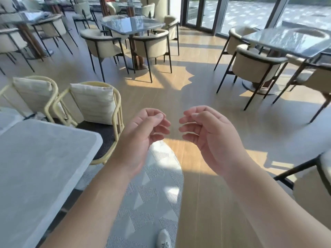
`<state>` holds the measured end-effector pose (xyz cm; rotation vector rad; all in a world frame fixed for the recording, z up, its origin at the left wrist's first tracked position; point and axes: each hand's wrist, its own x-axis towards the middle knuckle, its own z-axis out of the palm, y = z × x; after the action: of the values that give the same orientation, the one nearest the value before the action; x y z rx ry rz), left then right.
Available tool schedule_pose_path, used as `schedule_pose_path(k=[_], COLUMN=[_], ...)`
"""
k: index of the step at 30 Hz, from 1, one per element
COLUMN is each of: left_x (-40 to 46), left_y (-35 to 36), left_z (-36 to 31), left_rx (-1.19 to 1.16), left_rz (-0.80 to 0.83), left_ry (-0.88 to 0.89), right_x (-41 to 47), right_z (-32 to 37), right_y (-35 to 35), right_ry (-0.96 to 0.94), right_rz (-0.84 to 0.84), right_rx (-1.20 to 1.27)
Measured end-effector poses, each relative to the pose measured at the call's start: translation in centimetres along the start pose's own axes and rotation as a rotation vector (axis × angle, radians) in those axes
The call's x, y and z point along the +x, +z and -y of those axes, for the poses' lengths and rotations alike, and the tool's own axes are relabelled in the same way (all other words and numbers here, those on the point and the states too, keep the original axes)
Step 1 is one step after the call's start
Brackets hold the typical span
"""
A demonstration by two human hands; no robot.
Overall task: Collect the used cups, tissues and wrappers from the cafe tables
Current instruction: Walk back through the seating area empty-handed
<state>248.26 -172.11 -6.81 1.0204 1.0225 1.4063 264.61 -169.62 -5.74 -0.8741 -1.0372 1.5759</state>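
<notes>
Pale grey stone worktop (41, 167) at left. Two cream rattan chairs (100, 104) with striped cushions beside it. Patterned grey rug (157, 185) on wood-plank floor (179, 86).

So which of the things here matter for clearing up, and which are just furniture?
For the job:
- left hand, empty
- right hand, empty
- pale table
- glass tables
No cups, tissues or wrappers are visible.

Just there:
- cushioned chairs
- rug
</notes>
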Motion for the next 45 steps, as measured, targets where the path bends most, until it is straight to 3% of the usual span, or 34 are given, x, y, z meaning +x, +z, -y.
schedule_pose_path(k=[7, 19, 31, 45], left_x=[11.8, 32.3, 53.9, 71.5], left_y=[-1.6, -1.8, 0.8, -10.9], left_z=[-0.9, 3.0, 2.3, 2.3], left_rx=[-0.014, 0.074, 0.078, 0.010], left_rz=[0.054, -0.014, -0.170, -0.296], left_ry=[0.013, -0.002, 0.070, 0.110], right_x=[11.4, 33.5, 55.3, 76.7], right_z=[1.2, 1.2, 5.8, 1.5], right_y=[-0.1, -5.7, -8.9, -2.0], right_ry=[-0.025, 0.022, 0.099, 0.170], right_rz=[-0.037, 0.010, 0.209, 0.320], right_rx=[0.000, 0.056, 0.013, -0.058])
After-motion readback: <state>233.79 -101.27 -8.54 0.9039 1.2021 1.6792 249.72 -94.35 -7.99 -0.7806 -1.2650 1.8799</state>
